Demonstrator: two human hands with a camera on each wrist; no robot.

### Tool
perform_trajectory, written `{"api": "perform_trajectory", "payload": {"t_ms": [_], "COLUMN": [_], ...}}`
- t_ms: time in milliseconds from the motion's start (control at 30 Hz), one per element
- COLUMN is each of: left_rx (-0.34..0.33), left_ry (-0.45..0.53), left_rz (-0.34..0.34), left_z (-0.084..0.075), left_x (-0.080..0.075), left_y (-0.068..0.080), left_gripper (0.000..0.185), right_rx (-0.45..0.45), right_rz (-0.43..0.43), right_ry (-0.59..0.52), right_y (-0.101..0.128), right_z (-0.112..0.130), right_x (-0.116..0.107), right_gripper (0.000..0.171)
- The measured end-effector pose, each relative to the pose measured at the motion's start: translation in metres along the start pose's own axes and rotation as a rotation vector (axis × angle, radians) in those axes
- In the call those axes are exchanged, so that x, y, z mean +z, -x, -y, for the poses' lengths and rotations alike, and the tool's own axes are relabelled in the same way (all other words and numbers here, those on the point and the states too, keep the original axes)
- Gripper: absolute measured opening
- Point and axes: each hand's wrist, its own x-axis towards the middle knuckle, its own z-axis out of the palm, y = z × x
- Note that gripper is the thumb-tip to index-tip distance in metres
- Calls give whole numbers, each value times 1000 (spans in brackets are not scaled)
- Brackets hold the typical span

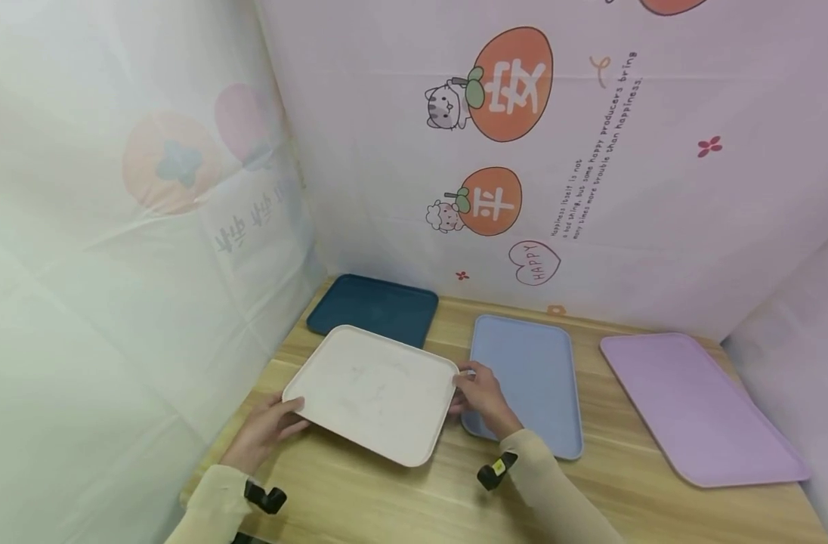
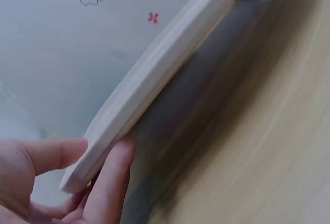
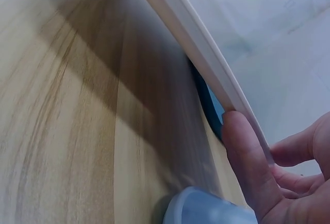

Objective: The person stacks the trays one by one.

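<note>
A white rectangular tray (image 1: 376,393) with a low raised rim and faint grey marks is held between both hands. My left hand (image 1: 261,431) pinches its left end, thumb at the upper rim and fingers beneath. At the right end my right hand (image 1: 482,397) grips the rim, with digits on both faces. Both wrist views show the tray's side, the white tray edge (image 2: 149,74) tilted and lifted over the wooden table, its shadow below. In the head view it overlaps the front of a dark teal tray (image 1: 380,306).
Under and beside my right hand lies a light blue tray (image 1: 532,378). Farther right, a lilac tray (image 1: 699,408) reaches the side wall. The wooden table (image 1: 359,491) is bounded by white cloth walls, the back cloth (image 1: 387,151) printed with cartoon fruit and lettering.
</note>
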Motion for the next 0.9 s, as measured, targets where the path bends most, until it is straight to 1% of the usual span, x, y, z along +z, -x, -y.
{"api": "perform_trajectory", "payload": {"t_ms": [33,133,200,400,500,633,900], "left_rx": [1,-3,-5,-6,-3,6,11], "left_ry": [25,84,103,142,151,166,199], "left_rz": [14,24,32,16,10,0,1], "left_z": [1,2,3,3,2,2,6], "left_x": [3,13,19,33,38,44,54], "left_y": [1,4,4,8,12,14,18], "left_gripper": [69,64,62,60,62,69,83], "right_rx": [0,-2,6,4,6,11,12], "right_rz": [-7,-18,-25,-43,-53,-60,-47], "right_ry": [-4,-24,-37,-50,-45,-47,-61], "right_y": [0,0,0,0,1,2,3], "right_z": [1,0,-1,-1,0,0,0], "right_x": [0,1,1,2,3,3,5], "right_gripper": [43,42,41,40,39,39,44]}}
